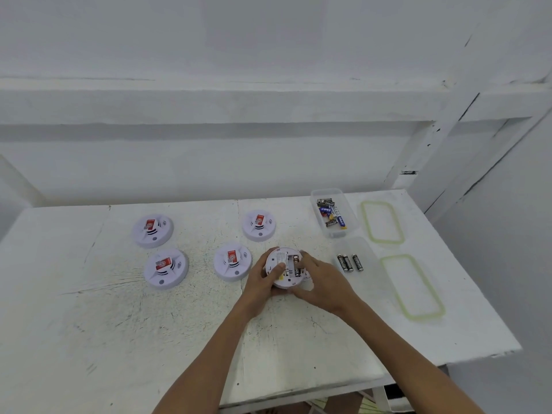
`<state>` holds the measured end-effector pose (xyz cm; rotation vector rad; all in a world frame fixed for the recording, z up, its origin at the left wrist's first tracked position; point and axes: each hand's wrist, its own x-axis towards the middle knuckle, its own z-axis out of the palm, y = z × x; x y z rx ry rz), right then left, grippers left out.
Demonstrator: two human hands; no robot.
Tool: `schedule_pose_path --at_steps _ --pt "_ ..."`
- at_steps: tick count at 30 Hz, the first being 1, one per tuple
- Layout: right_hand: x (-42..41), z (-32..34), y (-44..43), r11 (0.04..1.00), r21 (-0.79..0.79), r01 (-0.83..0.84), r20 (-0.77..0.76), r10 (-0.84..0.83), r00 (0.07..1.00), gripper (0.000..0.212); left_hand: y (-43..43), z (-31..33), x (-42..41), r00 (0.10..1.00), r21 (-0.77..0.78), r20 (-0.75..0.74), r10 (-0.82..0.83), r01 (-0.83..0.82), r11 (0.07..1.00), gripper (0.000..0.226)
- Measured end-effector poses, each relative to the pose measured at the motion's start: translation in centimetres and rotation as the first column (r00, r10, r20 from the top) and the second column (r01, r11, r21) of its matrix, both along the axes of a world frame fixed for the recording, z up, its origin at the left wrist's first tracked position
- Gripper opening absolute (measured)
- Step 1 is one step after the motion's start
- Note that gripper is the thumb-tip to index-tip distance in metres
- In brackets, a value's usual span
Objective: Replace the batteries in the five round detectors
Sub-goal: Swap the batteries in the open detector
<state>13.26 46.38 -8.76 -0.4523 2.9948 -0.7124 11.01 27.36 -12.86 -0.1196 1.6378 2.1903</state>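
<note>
Holding: left grip wraps the upturned detector from its left edge, thumb lying on the back.
Right grip: the right grip closes on the detector's right rim, thumb at the near edge, fingertips curled over the open bay.
Key relation: the fitted battery lies under the right grip's fingertips, its long axis running away from the person; the right grip is nearer.
Spares: three loose batteries lie just right of the right grip.
Remaining: four other detectors sit face up on the table, left of the left grip.

Scuffed white table (two green-rimmed lids)
</note>
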Motion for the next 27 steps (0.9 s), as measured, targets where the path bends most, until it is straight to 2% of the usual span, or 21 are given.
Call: schedule_pose_path --at_steps 2,4,7,10,13,20,24,27 --pt "0.2 1.1 0.2 0.999 0.032 0.033 0.007 -0.033 0.999 0.064 0.0 0.2 0.1 1.000 0.014 0.003 -0.005 0.005 1.000 0.043" --pt "-0.2 2.0 0.7 0.998 0.037 0.048 -0.011 -0.048 0.999 0.041 0.0 0.3 0.3 1.000 0.007 0.003 0.000 0.000 1.000 0.042" --pt "-1.9 2.8 1.8 0.991 -0.062 0.122 -0.087 -0.127 0.988 0.020 0.0 0.5 0.5 1.000 0.001 0.008 0.003 -0.003 1.000 0.043" --pt "-4.5 3.3 3.3 0.949 -0.187 0.256 -0.127 -0.281 0.951 0.014 0.0 0.6 0.4 1.000 0.005 0.018 -0.002 0.002 1.000 0.043" --pt "-7.3 3.7 4.9 0.891 -0.241 0.386 -0.054 -0.409 0.911 0.015 -0.1 0.7 0.4 1.000 0.000 0.017 -0.015 0.015 1.000 0.043" --pt "-12.7 2.4 7.3 0.873 0.018 0.487 0.062 -0.488 0.871 0.028 -0.1 0.8 0.4 0.999 0.006 0.033 -0.017 0.017 1.000 0.045" --pt "-14.8 2.0 7.1 0.858 0.202 0.472 0.128 -0.501 0.856 0.039 -0.1 0.8 0.3 0.999 0.007 0.033 -0.032 0.032 0.999 0.046" --pt "-15.7 1.5 7.1 0.866 0.236 0.441 0.131 -0.478 0.869 0.037 -0.2 0.7 0.2 0.999 0.011 0.035 -0.029 0.029 1.000 0.047"
